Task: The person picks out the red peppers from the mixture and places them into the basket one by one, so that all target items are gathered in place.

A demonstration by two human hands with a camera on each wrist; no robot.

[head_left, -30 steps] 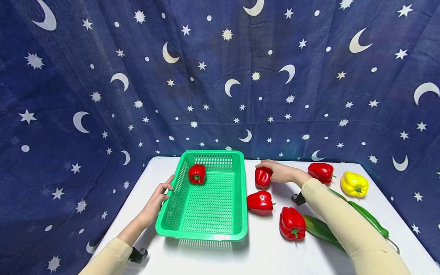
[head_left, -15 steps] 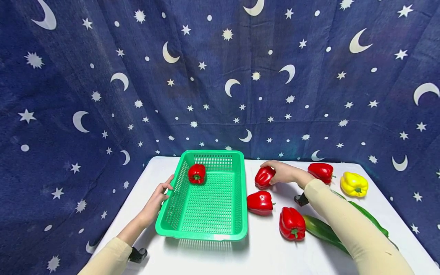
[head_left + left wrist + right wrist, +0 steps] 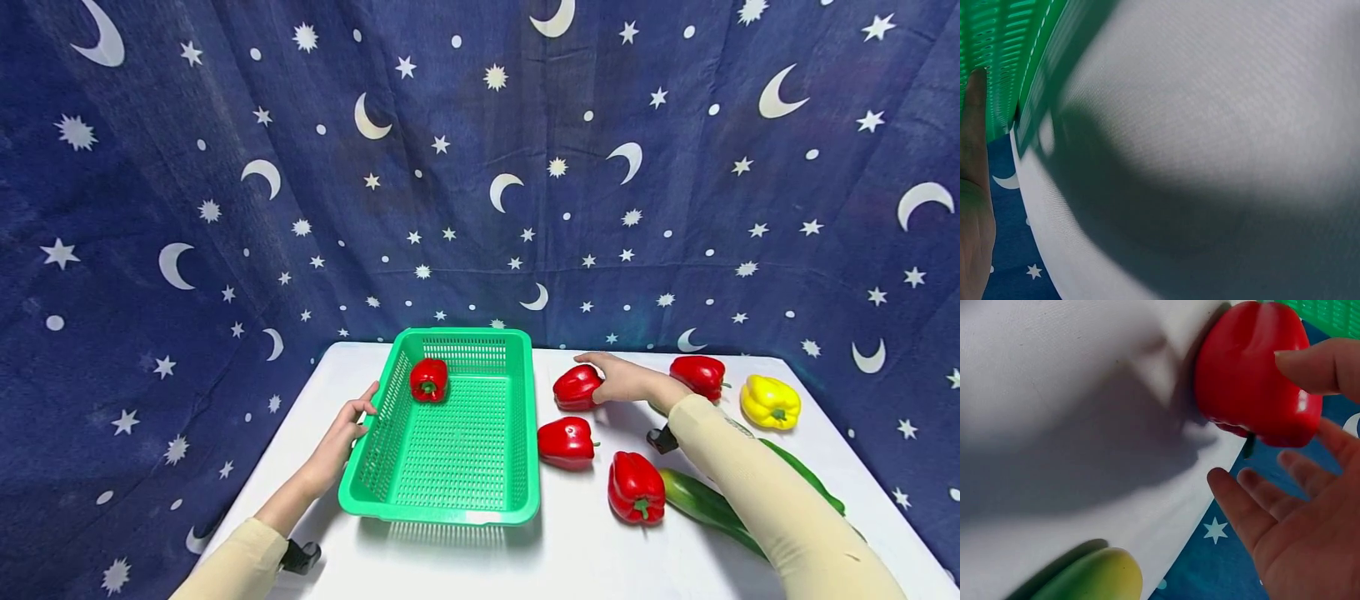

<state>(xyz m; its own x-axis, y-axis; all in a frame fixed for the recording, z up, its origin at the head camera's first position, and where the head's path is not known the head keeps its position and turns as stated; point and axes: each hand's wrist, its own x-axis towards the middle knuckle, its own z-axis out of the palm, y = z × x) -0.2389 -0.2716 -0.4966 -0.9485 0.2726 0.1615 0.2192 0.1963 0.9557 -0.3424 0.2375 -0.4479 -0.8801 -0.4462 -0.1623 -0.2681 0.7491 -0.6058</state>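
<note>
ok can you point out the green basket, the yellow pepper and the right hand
green basket (image 3: 438, 516): head view, on its near rim
yellow pepper (image 3: 769, 402): head view, mid-body
right hand (image 3: 626, 380): head view, on the back of the hand

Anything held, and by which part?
Nothing is clearly gripped: the right hand, fingers spread, has its thumb at a blocky red bell pepper; the left hand touches the green perforated plastic basket at its left rim.

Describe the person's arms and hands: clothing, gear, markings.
Left sleeve and right sleeve: cream, long, ending near the wrists; small dark mark on the right. Left-wrist black device; right-wrist black device. Left hand and right hand ungloved. No cables visible.
</note>
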